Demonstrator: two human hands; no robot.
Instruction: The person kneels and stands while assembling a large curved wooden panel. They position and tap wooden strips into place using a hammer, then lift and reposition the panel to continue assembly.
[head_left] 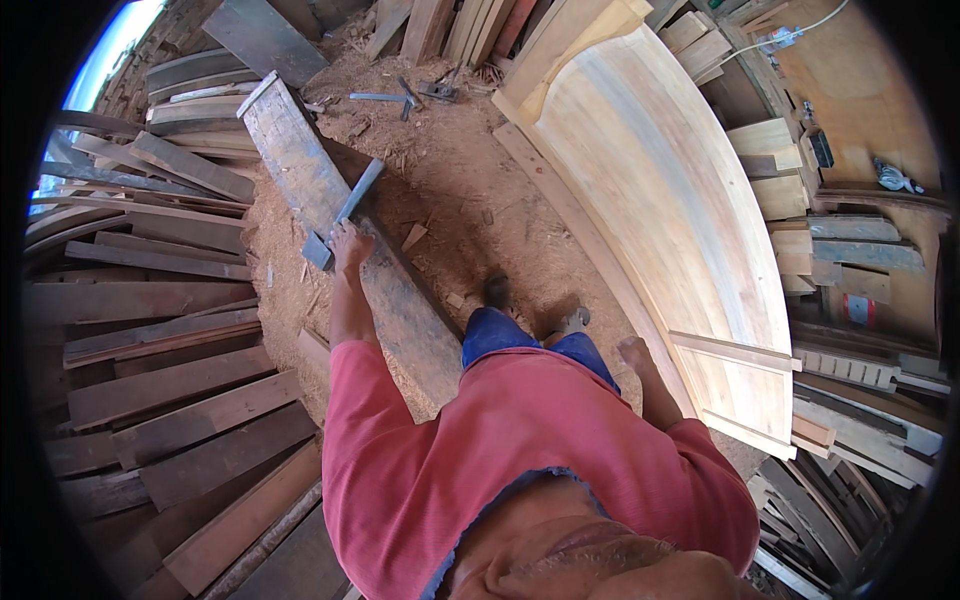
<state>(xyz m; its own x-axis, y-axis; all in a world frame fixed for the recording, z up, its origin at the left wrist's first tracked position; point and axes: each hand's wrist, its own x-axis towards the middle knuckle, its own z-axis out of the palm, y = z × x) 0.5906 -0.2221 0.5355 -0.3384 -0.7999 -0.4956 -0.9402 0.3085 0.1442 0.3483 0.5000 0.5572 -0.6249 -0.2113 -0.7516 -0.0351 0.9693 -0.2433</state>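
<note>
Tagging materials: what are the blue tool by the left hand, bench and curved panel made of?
Blue tool: wood or metal, unclear; dull blue, perhaps painted.
Bench: likely wood, worn; scuffed plank top, patchy grey-blue.
Curved panel: likely bare wood; pale, grain streaks.

Glare (108,48), probably daylight, blows out upper left; edges bend.

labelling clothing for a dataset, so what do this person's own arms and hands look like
Both arms wear loose, reddish-pink sleeves matching the shirt, with no pattern visible on them. The sleeves leave the forearms bare. The left hand and right hand are ungloved, and no watch or bracelet shows.
</note>
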